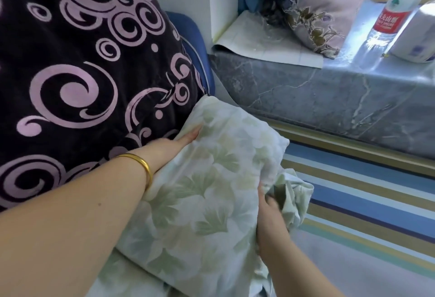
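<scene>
Green-leaf pillow (207, 179): long axis runs away from the person.
Left hand (175, 145): fingers straight, flat on left side.
Right hand (268, 213): nearer, gripping bunched pillowcase (297, 194) at right edge.

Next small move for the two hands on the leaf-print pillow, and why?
Probably tug the loose cloth with the right hand toward the body, to draw the cover snug. That cloth is bunched and wrinkled at the right edge of the pillow, where the right hand grips it, while the far corner already looks filled. The left hand lies flat along the left side, fingers straight, placed to brace.
</scene>
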A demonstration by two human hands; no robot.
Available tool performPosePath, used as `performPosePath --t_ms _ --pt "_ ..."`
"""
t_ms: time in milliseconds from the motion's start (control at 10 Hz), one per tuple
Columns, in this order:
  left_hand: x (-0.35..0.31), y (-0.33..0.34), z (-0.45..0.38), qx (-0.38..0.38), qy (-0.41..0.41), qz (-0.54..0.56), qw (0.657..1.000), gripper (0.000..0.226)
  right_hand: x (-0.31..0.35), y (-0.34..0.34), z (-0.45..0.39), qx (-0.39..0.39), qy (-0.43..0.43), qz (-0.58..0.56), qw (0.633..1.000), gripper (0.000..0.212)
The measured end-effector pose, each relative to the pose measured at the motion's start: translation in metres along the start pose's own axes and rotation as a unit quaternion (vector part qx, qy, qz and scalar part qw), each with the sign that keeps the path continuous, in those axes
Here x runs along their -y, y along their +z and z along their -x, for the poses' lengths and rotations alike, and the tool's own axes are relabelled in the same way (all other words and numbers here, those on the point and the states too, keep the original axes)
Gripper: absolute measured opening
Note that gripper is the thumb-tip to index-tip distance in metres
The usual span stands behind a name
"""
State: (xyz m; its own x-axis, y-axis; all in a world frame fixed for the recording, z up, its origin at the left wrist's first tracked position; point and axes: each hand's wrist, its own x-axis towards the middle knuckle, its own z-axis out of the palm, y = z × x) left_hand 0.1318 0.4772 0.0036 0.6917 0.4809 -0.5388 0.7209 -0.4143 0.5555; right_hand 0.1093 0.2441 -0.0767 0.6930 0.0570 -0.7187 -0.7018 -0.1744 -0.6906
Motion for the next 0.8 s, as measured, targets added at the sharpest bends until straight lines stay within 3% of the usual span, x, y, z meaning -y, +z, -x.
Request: performPosePath --t_ms 100,200,300,400,500,600,700,800 --pt "-0.020 0.010 0.005 -0.210 0.114 -0.094 0.967 0.089 -0.013 -0.017 -0.012 -0.217 -0.062 0.112 0.968 0.082" --pt "-0.033 0.030 0.020 -0.125 0.190 -0.138 0.964 0.083 -0.005 -0.007 -0.022 -0.058 0.075 -0.101 0.990 0.078" --pt "-0.024 0.050 0.021 -0.043 0.145 -0.209 0.966 0.094 0.016 0.001 -0.023 0.047 0.100 -0.182 0.977 0.071" --pt "-0.019 0.051 0.017 -0.062 0.125 -0.196 0.971 0.099 0.021 -0.005 -0.018 0.047 0.055 -0.136 0.988 0.075" --pt "-0.021 0.054 0.023 -0.063 0.119 -0.212 0.968 0.098 0.021 -0.013 -0.010 -0.131 -0.181 0.016 0.975 0.064" --pt "-0.020 0.055 0.045 -0.080 0.106 -0.280 0.951 0.089 0.029 -0.017 0.019 0.010 -0.335 0.268 0.903 0.066" --pt "-0.009 0.053 0.076 -0.063 0.121 -0.386 0.912 0.076 0.032 -0.037 0.044 0.060 -0.278 0.443 0.850 0.065" --pt "-0.011 0.041 0.124 -0.049 0.129 -0.397 0.908 0.077 0.050 -0.073 0.087 0.003 -0.295 0.512 0.806 0.061"
